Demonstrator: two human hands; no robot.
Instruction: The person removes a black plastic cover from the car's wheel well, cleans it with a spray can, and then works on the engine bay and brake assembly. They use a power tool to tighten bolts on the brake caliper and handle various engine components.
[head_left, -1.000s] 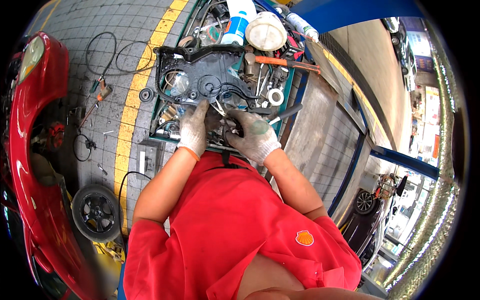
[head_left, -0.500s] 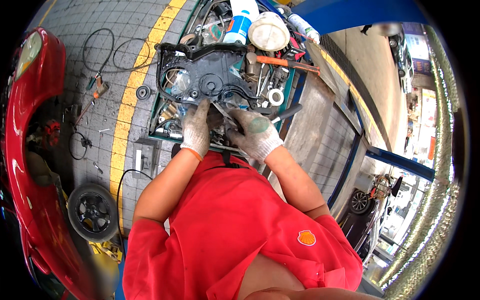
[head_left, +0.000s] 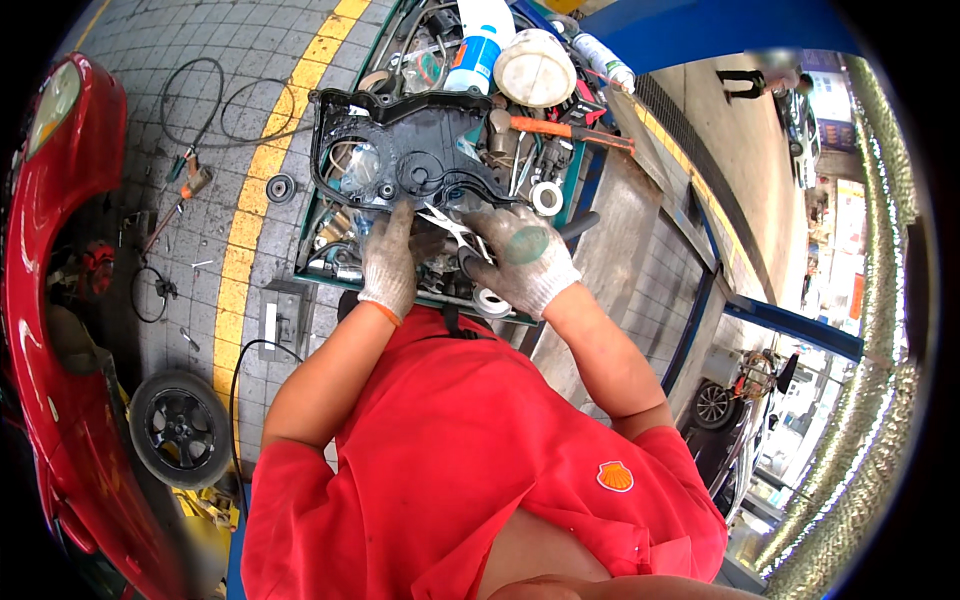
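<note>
A black plastic engine cover lies across the crowded green tool tray. My gloved left hand is closed at the cover's lower edge, thumb on it, other fingertips hidden. My gloved right hand grips silver scissors, their blades angled up-left toward my left thumb and the cover's edge. Small metal parts and hoses lie around and under the hands. A white ring shows below my right hand, and another lies above it.
An orange-handled hammer, bottles and a white tub crowd the tray. At left are a red car, a wheel, cables and tools on tiles. At right stand lift beams; a distant person is near parked cars.
My right hand has moved rightward, exposing more of the scissors and the white ring below it. My left hand stays at the cover. A distant person has come into view at upper right.
</note>
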